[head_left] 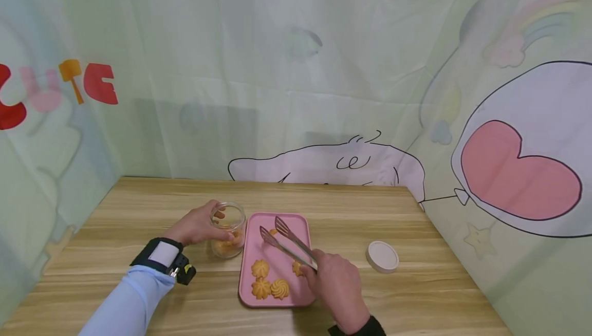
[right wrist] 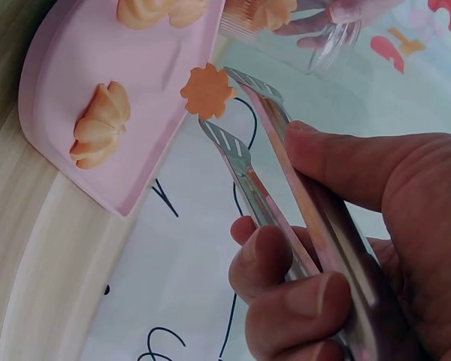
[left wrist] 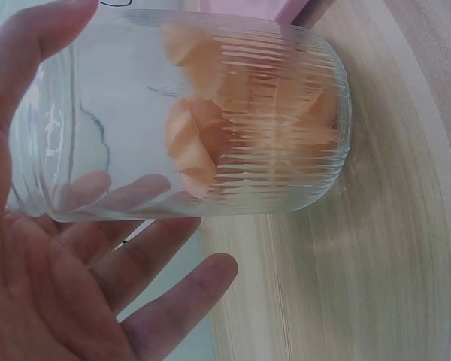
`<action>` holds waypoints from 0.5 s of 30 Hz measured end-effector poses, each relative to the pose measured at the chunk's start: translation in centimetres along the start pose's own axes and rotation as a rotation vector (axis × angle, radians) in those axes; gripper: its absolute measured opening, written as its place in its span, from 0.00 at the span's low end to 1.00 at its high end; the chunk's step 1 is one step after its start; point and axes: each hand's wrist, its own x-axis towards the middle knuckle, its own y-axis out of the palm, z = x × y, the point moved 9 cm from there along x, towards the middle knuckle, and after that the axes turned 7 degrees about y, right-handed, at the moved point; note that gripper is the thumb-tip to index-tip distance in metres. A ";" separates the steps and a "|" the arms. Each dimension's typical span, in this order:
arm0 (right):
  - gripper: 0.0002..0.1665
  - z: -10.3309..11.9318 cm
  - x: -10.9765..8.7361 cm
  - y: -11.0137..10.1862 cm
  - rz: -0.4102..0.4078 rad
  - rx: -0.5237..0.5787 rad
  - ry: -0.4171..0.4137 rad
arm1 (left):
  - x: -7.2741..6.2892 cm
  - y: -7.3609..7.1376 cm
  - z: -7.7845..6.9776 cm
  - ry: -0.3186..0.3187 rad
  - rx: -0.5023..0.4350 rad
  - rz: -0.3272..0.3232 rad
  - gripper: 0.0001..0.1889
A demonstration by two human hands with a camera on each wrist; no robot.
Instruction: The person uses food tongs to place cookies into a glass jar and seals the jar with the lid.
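We record bright, soft, even light in the head view; its source is out of frame. A faint, straight-edged shadow falls across the curtain (head_left: 199, 58), and another darkens the table (head_left: 351, 223) just past the near edge of the tray (head_left: 275, 260). Left wrist: we note pale glints near the mouth of the jar (left wrist: 135, 68), with the cookies (left wrist: 192, 143) smeared behind ribbed glass. Right wrist: we see a sheen along the tongs (right wrist: 308, 203), a dim upper left corner and slightly soft detail.
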 end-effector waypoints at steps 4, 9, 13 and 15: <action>0.21 0.1 0.0 -0.2 -0.013 0.002 -0.007 | 0.0 0.0 0.1 0.004 0.007 -0.001 0.48; 0.21 0.0 0.0 -0.1 -0.001 0.007 -0.007 | 0.0 0.1 0.0 0.013 0.014 0.003 0.49; 0.21 -0.1 0.0 -0.2 0.013 0.014 -0.002 | 0.0 0.1 0.0 0.014 0.016 0.004 0.49; 0.21 -0.1 0.1 -0.3 0.011 0.021 -0.003 | 0.0 0.1 0.1 0.010 0.017 0.004 0.49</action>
